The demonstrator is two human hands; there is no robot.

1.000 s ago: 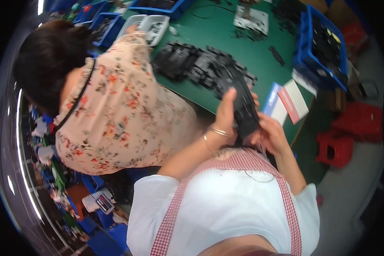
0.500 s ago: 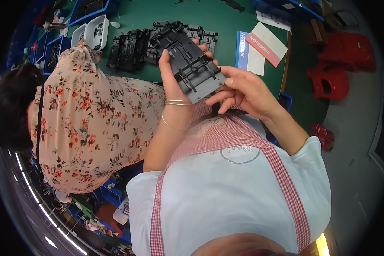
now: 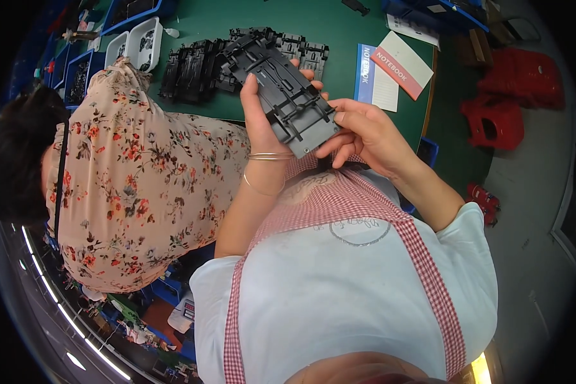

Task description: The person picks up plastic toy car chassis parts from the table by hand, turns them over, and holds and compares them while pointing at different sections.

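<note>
A black plastic toy car chassis (image 3: 276, 80) is held slanted in front of my chest, with its ribs, bars and cross axles facing up. My left hand (image 3: 257, 118) wraps it from the left side, thumb on the near long edge and fingertips showing past the far one. At its lower right corner my right hand (image 3: 371, 131) pinches the edge by an axle end between thumb and forefinger, the other fingers curled below. Whether a small part sits in that pinch is hidden. Beyond the held piece, similar black chassis (image 3: 195, 67) lie piled on the green table (image 3: 217, 18).
Two notebooks, one blue-edged (image 3: 363, 77) and one red-edged (image 3: 400, 61), lie at the right. White trays (image 3: 157, 46) and a blue bin (image 3: 86, 73) with small parts stand left. A person in a floral top (image 3: 141, 192) leans close on my left. Red stools (image 3: 518, 77) stand right.
The chassis has tilted slightly, so its near end looks darker and its axle bars sit differently. My right thumb and forefinger have shifted a little along the corner. My left hand keeps its hold.
</note>
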